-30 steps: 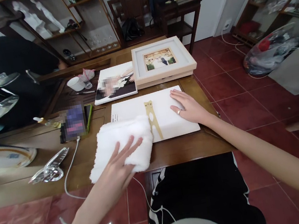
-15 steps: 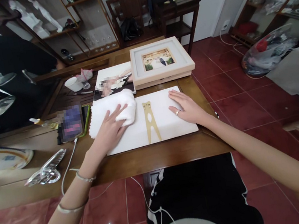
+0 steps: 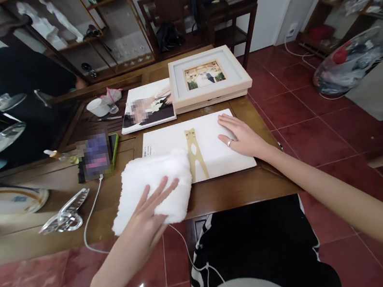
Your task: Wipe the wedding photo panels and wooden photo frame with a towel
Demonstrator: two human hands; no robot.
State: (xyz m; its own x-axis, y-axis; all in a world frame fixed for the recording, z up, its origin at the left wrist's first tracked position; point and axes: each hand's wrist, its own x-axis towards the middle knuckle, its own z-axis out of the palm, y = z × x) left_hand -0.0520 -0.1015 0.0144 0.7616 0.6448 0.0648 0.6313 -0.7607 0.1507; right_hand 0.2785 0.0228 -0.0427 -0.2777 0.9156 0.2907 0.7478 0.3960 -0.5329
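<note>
A white flat board (image 3: 210,145) with a gold clip-shaped ornament (image 3: 194,152) lies on the wooden table (image 3: 229,191) in front of me. My left hand (image 3: 148,217) presses flat, fingers spread, on a fluffy white cloth (image 3: 150,184) at the board's near left corner, by the table's front edge. My right hand (image 3: 244,137), with a ring, rests flat and open on the board's right end.
Behind the board lie a photo print (image 3: 146,107) and a framed picture box (image 3: 208,78). A phone (image 3: 96,155) on a white cable, a metal hair clip (image 3: 65,217), a plate (image 3: 3,202) and a white cup (image 3: 97,108) stand to the left. Red tiled floor lies to the right.
My left hand has drawn the cloth back from the board's far left corner to its near left corner at the table edge. The right hand has stayed in place.
</note>
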